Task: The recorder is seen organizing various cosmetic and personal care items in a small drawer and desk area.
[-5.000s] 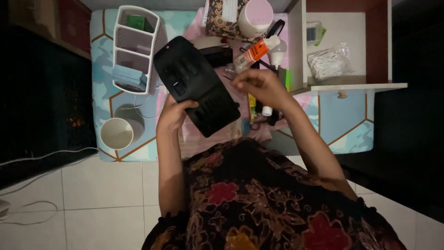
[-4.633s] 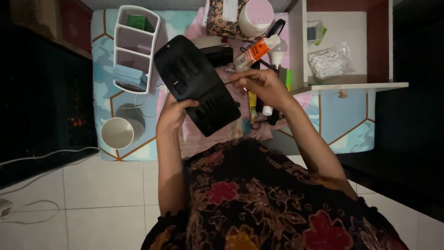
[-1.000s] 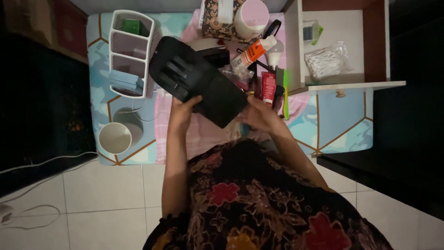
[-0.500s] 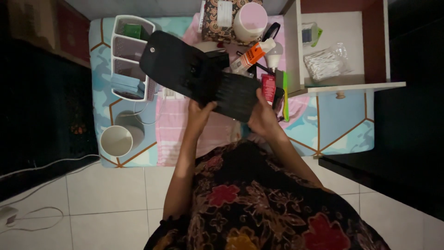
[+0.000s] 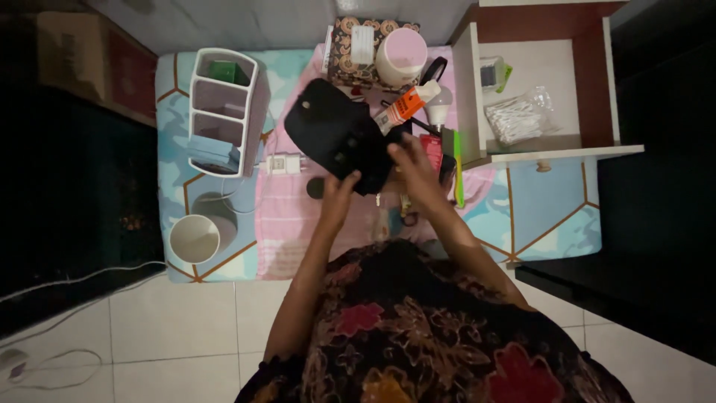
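Patterned box (image 5: 365, 45) with white label (image 5: 362, 43) at the far edge. Orange-and-white tube (image 5: 406, 104) just below it. Red packet (image 5: 431, 143) beside the tube. Clear bag of cotton swabs (image 5: 514, 119) in the open drawer (image 5: 589, 82).

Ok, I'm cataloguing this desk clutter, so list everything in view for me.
black case: 1, black, held above the pink cloth
pink cloth: 1, pink, under the case
organiser: 1, white, three compartments, left of case
cup: 1, white, near left corner
charger plug: 1, white, beside organiser
round jar: 1, pink-white, far edge
tube: 1, white and orange, right of case
light bulb: 1, white, by the tube
cotton buds bag: 1, clear, in open drawer
left hand: 1, gripping case's near edge
right hand: 1, on case's right edge
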